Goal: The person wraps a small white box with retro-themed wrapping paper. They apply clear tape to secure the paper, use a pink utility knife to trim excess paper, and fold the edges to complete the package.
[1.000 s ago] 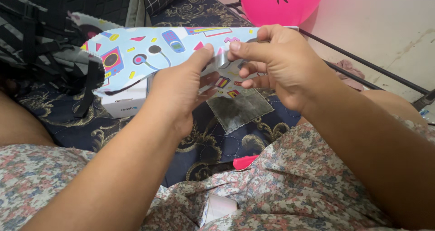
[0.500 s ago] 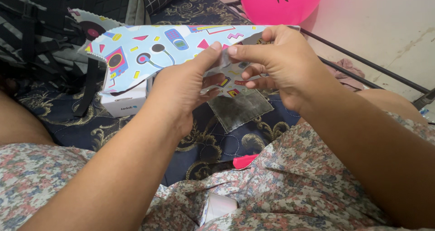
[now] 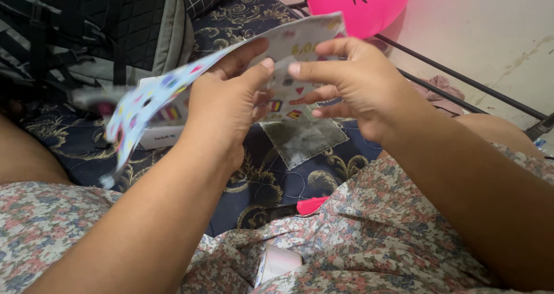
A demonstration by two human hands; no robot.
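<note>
Both hands hold a light blue cloth (image 3: 151, 95) printed with small colourful retro shapes, its edges zigzag cut. My left hand (image 3: 228, 106) pinches it between thumb and fingers near the middle. My right hand (image 3: 346, 83) pinches the same spot from the right, fingertips almost meeting the left thumb. The cloth's left part droops down and is motion-blurred; its upper right corner rises toward the pink balloon (image 3: 358, 2). A small white box (image 3: 158, 137) lies on the bed behind the cloth, mostly hidden.
A dark grey square patch (image 3: 303, 139) lies on the navy and gold quilt (image 3: 271, 184). A grey and black backpack (image 3: 86, 34) stands at the upper left. A black metal rail (image 3: 461, 80) runs along the wall. A phone (image 3: 277, 264) peeks from my floral clothing.
The cloth, held flat and spread before, has swung: its left part dropped down and its right corner flipped upward. Both hands stayed close together in the middle.
</note>
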